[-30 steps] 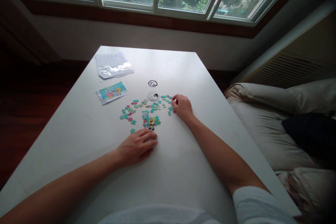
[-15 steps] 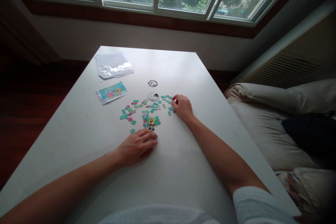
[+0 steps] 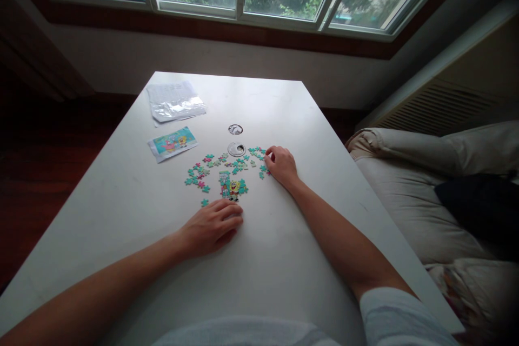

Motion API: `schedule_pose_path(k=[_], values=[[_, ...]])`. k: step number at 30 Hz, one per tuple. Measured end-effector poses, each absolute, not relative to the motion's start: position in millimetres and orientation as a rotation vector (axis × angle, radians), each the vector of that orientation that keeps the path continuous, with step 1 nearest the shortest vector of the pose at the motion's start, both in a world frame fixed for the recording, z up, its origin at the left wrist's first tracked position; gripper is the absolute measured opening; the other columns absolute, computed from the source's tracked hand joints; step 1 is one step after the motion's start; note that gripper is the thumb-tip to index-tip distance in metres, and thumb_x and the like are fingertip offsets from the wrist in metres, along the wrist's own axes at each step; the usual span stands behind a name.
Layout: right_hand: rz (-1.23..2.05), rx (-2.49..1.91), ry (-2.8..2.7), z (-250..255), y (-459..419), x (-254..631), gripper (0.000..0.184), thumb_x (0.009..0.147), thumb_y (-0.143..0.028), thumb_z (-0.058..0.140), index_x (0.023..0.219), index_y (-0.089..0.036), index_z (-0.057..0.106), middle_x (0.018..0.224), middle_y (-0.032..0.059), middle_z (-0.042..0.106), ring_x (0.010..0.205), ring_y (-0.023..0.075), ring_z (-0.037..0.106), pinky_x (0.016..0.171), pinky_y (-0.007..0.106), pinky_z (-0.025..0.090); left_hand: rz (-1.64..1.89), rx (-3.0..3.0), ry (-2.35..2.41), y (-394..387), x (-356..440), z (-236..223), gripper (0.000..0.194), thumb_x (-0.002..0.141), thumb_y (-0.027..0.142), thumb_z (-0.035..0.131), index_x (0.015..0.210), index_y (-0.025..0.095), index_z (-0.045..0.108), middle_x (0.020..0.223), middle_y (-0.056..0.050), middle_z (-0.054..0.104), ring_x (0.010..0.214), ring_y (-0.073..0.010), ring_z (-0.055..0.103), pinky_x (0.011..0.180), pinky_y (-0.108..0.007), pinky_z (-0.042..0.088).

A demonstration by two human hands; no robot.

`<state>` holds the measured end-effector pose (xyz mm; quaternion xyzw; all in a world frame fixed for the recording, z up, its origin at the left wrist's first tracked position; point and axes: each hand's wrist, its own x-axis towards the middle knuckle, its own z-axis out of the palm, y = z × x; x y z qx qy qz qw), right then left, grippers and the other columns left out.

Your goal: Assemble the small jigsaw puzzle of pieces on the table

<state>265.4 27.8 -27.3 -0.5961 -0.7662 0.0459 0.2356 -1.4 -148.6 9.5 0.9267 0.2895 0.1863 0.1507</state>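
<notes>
A partly joined jigsaw puzzle [image 3: 233,186], showing a yellow cartoon figure on teal, lies on the white table. My left hand [image 3: 214,223] rests on the tabletop just below it, fingers stretched out, the fingertips close to its lower edge. Loose jigsaw pieces [image 3: 197,173], teal, pink and pale green, form an arc left of and above the joined part. One teal piece [image 3: 205,203] lies apart, beside my left hand. My right hand [image 3: 281,165] is at the arc's right end, its fingers curled together among pieces; anything between the fingertips is hidden.
A picture card [image 3: 173,144] with cartoon figures lies at the left, below a clear plastic bag with paper [image 3: 176,101]. Two round fittings [image 3: 236,148] are set in the table [image 3: 121,194] beyond the pieces. A beige sofa [image 3: 397,200] stands at the right, a window beyond.
</notes>
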Motion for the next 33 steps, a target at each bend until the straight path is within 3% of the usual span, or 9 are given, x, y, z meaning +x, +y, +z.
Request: schedule_pose_path(k=[33], values=[[0.125,-1.640,-2.097,-28.7,28.7,265.7,0.012,0.091,-0.026,0.056,0.095,-0.022,0.067,0.087,0.0057,0.065,0.085,0.0225,0.054,0.081,0.034,0.039,0.500,2.658,0.827,-147.5,-3.1,8.1,0.024,0.099,0.021,0.049,0.120,0.021,0.059,0.129,-0.010,0.063,0.124,-0.0253,0.054,0.109,-0.044,0.046]])
